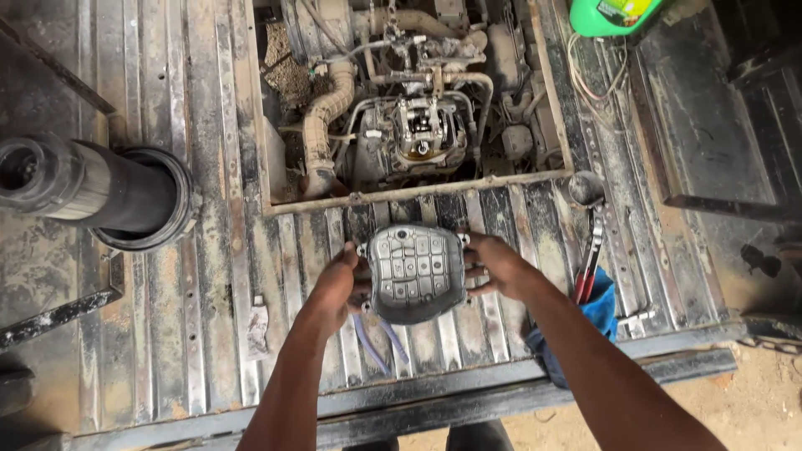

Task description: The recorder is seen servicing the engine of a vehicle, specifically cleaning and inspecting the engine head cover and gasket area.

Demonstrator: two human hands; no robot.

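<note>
A worn, ribbed metal truck bed (200,276) fills the frame, dusty and rust-streaked, with sandy ground showing at the lower right. An opening cut in the bed at the upper centre exposes a small engine (422,129) with its valve gear uncovered, hoses and a corrugated duct (322,125) beside it. At the centre of the frame both hands hold a grey cast-metal engine cover (416,271), ribbed in a grid of squares, just above the bed. The left hand (334,288) grips its left edge, fingers curled round it; the right hand (494,267) clasps the right edge. The step in hand looks like handling the cover close to the uncovered engine top. At the top right lies a green plastic bottle (610,15) with a bright label. Red-handled pliers (587,267) rest on a blue cloth (600,313) at right. A black pipe (92,188) lies at left.
</note>
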